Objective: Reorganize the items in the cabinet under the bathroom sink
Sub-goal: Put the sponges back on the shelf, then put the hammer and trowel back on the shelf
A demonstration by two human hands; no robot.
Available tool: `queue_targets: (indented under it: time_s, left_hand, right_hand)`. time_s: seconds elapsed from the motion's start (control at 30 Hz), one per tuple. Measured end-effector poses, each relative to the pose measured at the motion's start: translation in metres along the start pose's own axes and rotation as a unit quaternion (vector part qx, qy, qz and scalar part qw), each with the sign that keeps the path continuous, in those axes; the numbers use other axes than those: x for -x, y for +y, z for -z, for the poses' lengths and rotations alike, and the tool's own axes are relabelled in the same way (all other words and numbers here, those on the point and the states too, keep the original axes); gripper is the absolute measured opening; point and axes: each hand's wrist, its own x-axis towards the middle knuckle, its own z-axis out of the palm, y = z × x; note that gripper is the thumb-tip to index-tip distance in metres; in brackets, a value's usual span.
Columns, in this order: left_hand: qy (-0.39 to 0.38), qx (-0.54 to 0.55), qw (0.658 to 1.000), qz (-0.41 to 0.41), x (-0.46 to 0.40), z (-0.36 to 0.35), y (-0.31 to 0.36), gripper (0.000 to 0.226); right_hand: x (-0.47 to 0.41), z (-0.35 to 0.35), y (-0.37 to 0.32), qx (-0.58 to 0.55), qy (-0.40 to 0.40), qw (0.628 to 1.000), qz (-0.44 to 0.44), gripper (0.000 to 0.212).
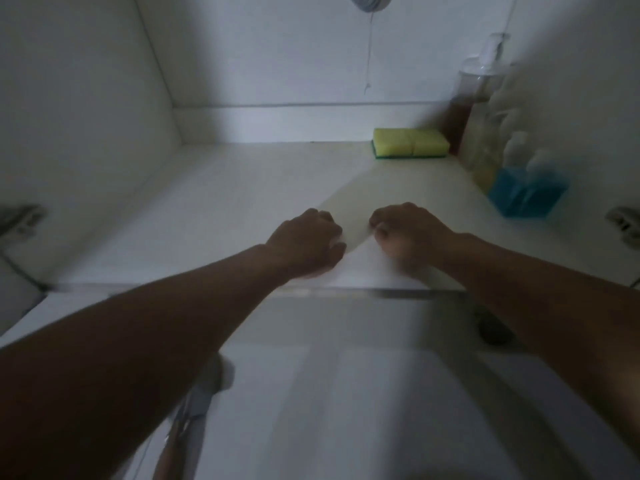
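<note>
I look into a white under-sink cabinet. My left hand and my right hand rest side by side on the cabinet floor near its front edge, both with fingers curled in. A pale patch lies between them; I cannot tell if it is a sheet or just light. A yellow and green sponge lies at the back right. Along the right wall stand a pump bottle of brown liquid, a clear bottle of yellowish liquid and a bottle of blue liquid.
A grey drain pipe shows at the top with a thin string hanging from it. Door hinges sit at the left and right sides. A dark round drain and a blurred white and blue object lie on the room floor.
</note>
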Motion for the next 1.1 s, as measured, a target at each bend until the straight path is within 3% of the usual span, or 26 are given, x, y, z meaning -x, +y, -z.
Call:
queue_targets:
  time_s: [0.13, 0.33, 0.4, 0.5, 0.63, 0.7, 0.77, 0.9, 0.97, 1.1]
  left_hand:
    - [0.020, 0.019, 1.000, 0.013, 0.070, 0.018, -0.035, 0.030]
    - [0.007, 0.039, 0.995, 0.088, 0.167, 0.041, -0.099, 0.028]
    - [-0.016, 0.023, 0.993, 0.116, 0.195, 0.039, -0.117, 0.024]
    - [-0.112, -0.017, 0.976, 0.188, 0.231, 0.023, -0.142, 0.026]
    - [-0.233, -0.058, 0.937, 0.252, 0.267, -0.010, -0.165, 0.068]
    - [-0.268, -0.033, 0.926, 0.266, 0.279, -0.026, -0.174, 0.095]
    - [-0.278, 0.033, 0.919, 0.277, 0.286, -0.039, -0.181, 0.111]
    - [-0.238, 0.113, 0.919, 0.292, 0.289, -0.054, -0.191, 0.113]
    - [-0.224, 0.144, 0.914, 0.305, 0.288, -0.057, -0.192, 0.111]
    - [-0.216, 0.189, 0.904, 0.317, 0.285, -0.058, -0.191, 0.108]
  right_hand:
    - [0.030, 0.008, -0.057, -0.036, 0.012, 0.996, 0.085, 0.036]
    - [0.065, 0.000, -0.163, -0.136, 0.059, 0.972, 0.185, 0.018]
    - [0.074, -0.016, -0.194, -0.154, 0.016, 0.973, 0.173, 0.014]
    - [0.091, -0.048, -0.237, -0.152, -0.115, 0.974, 0.123, 0.018]
    - [0.111, -0.094, -0.288, -0.165, -0.269, 0.947, 0.063, 0.025]
    - [0.118, -0.119, -0.309, -0.170, -0.332, 0.927, 0.033, 0.041]
    - [0.123, -0.142, -0.324, -0.175, -0.361, 0.916, -0.004, 0.072]
    - [0.130, -0.174, -0.337, -0.174, -0.307, 0.935, -0.038, 0.115]
    - [0.132, -0.182, -0.340, -0.186, -0.288, 0.938, -0.046, 0.122]
    - [0.128, -0.181, -0.340, -0.269, -0.309, 0.907, -0.095, 0.119]
